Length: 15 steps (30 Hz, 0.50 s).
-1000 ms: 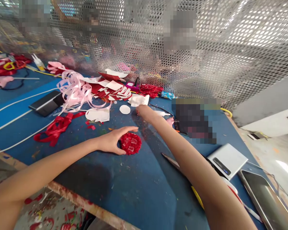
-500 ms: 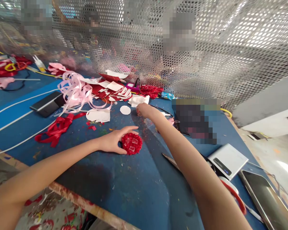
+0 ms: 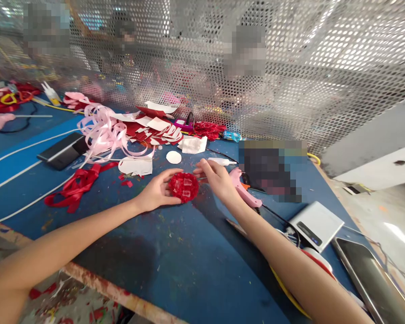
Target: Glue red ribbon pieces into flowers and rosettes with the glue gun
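Note:
My left hand [image 3: 158, 191] is curled round the left side of a round red ribbon flower [image 3: 184, 186] with clear patches on its face, lifting it off the blue table [image 3: 175, 256]. My right hand [image 3: 216, 180] sits just right of the flower, fingers pinched together at its edge; what they pinch is too small to make out. A pink glue gun [image 3: 243, 190] lies right behind my right hand.
Pink ribbon tangle [image 3: 103, 130], red ribbon [image 3: 77, 184], red and white paper scraps [image 3: 155, 128], a white disc [image 3: 173, 157] and a dark phone [image 3: 62, 148] lie to the left and behind. A white box [image 3: 315, 223] and a tablet [image 3: 371, 274] sit right. Perforated metal screen [image 3: 290, 81] stands behind.
My right hand has drawn back from the far scraps to the flower's right edge. My left hand has raised and tilted the flower. The glue gun now shows.

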Tool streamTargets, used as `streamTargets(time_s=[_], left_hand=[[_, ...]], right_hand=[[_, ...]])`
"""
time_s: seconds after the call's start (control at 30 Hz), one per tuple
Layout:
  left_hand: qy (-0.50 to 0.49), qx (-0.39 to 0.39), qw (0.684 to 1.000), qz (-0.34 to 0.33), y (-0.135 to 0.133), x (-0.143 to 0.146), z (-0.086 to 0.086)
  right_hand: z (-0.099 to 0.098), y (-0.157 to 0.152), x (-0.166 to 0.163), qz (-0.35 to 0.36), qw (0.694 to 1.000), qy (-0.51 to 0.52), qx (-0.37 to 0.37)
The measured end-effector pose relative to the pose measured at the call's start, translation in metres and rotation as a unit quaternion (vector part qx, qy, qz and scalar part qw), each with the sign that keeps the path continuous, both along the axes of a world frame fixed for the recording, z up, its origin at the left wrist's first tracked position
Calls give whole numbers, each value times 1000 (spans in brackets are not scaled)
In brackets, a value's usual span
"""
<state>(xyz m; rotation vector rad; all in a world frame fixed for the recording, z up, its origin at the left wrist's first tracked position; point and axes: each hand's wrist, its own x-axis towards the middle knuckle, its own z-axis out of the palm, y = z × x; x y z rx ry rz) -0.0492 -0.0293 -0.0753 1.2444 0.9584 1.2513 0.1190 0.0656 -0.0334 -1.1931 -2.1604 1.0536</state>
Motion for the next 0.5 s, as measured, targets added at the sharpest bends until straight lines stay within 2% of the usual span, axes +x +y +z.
streamTargets(time_s=[0.13,0.23,0.33,0.5], left_hand=[[-42,60,988,137,-2,12,3],[-58,55,987,138,-5,19,5],[-93,30,990,106,-8,21,7],[-85,-8,987,139,-8,20,9]], right_hand=[[7,-18,4,46,991,72,-103],[14,-22,6,77,976,124,-162],[18,-20,7,82,978,139,-131],[18,-11,6,89,984,125,-86]])
